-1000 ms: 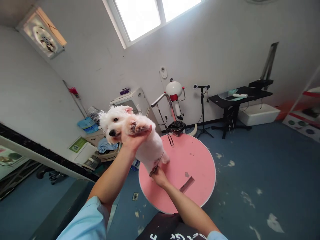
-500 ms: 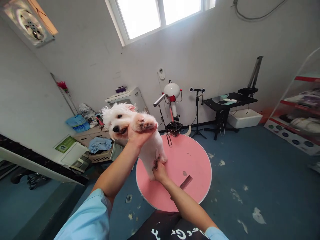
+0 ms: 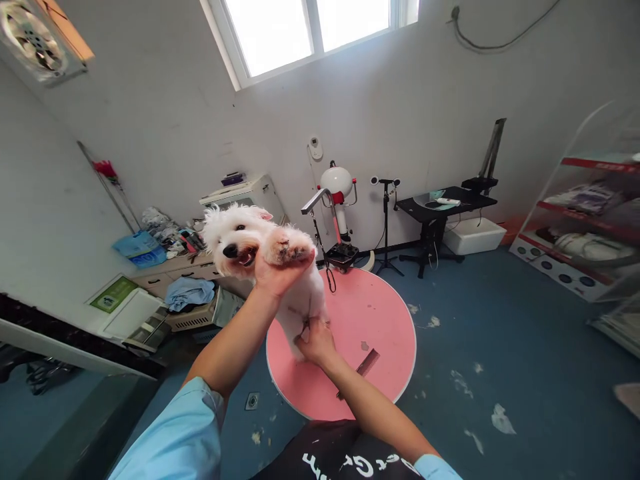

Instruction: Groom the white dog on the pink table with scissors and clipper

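Observation:
A small white dog (image 3: 235, 237) stands upright on its hind legs on a round pink table (image 3: 380, 320). My left hand (image 3: 277, 277) is closed around its raised front paws, holding them up beside its head. My right hand (image 3: 313, 340) is closed on scissors, low against the dog's belly and hind legs; only a bit of the scissors shows above my fingers. A metal comb (image 3: 367, 363) lies on the table just right of my right forearm.
A grooming arm with a hanging loop (image 3: 323, 220) rises at the table's far edge. Behind stand a white dryer (image 3: 337, 183), a tripod (image 3: 386, 223), a black table (image 3: 440, 207) and a white cabinet (image 3: 245, 193). Shelves (image 3: 585, 220) are at the right. Fur tufts (image 3: 500, 420) lie on the blue floor.
My right hand with the scissors has moved up from the dog's hind foot to its belly. The left hand keeps the paws raised. My view has shifted slightly.

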A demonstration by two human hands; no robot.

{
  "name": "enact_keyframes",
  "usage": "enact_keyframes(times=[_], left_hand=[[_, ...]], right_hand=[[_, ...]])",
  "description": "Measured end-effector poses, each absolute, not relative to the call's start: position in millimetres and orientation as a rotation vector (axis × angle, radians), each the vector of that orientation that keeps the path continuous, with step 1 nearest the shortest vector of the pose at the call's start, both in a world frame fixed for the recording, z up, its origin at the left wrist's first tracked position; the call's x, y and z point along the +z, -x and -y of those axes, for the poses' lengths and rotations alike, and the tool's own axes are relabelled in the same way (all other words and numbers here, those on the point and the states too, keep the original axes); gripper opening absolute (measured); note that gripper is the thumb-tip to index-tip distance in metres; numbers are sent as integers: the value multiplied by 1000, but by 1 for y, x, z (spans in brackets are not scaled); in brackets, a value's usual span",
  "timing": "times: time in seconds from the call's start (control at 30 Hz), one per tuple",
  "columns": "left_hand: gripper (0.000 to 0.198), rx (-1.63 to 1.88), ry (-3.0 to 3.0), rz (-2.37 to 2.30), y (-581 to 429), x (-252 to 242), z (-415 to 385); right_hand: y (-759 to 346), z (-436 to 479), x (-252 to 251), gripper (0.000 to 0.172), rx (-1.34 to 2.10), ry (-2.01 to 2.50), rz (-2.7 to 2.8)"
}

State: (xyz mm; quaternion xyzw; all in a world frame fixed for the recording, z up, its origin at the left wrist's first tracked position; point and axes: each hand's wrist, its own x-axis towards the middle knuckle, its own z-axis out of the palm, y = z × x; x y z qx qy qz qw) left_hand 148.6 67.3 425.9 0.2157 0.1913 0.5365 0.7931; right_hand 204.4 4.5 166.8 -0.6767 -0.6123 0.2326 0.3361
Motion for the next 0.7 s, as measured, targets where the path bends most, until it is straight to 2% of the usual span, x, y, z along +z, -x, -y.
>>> enact_keyframes(times=[0.07, 0.23, 0.37, 0.53, 0.7], left_hand=[[27, 1141, -459, -410, -149, 425, -68], [31, 1145, -462, -394, -151, 425, -67], [27, 1129, -475, -394, -151, 425, -66], [23, 1140, -501, -414, -151, 422, -64], [26, 1159, -478, -452, -154, 425, -54]], right_hand=[[-203, -3, 173, 46, 653, 1799, 1577], [-201, 0, 182, 54, 559, 1778, 1578], [-203, 2, 185, 36, 621, 1830, 1556], [-204, 5, 188, 40, 534, 1779, 1603], [-209, 7, 185, 32, 629, 1788, 1572]])
